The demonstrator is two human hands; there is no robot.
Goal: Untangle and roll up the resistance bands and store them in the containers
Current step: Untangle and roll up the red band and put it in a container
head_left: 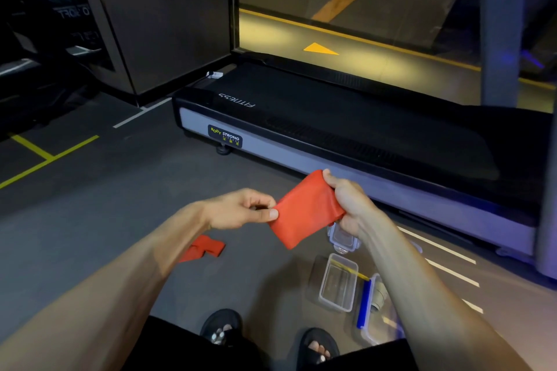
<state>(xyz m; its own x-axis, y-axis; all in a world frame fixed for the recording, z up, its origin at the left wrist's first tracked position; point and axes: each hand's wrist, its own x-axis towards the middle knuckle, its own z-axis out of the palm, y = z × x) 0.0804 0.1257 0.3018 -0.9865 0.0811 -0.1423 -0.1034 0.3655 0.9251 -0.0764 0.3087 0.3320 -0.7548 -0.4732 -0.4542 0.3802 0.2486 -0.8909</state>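
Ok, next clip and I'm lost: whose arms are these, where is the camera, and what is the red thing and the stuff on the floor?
There is no machine here. A person wears a wide-angle camera on the head, looking forward and down, so the two bare arms reaching in from the bottom are the wearer's own, with sandalled feet below.

Both hands hold a red resistance band in the air: the left hand pinches its lower end, and the right hand grips the upper end with fingers curled round it.

On the grey gym floor lies a second red band, beside the left forearm. To the right sit clear plastic containers: an open one, a smaller one partly hidden by the held band, and one with a blue edge behind the right arm. Behind is a treadmill.
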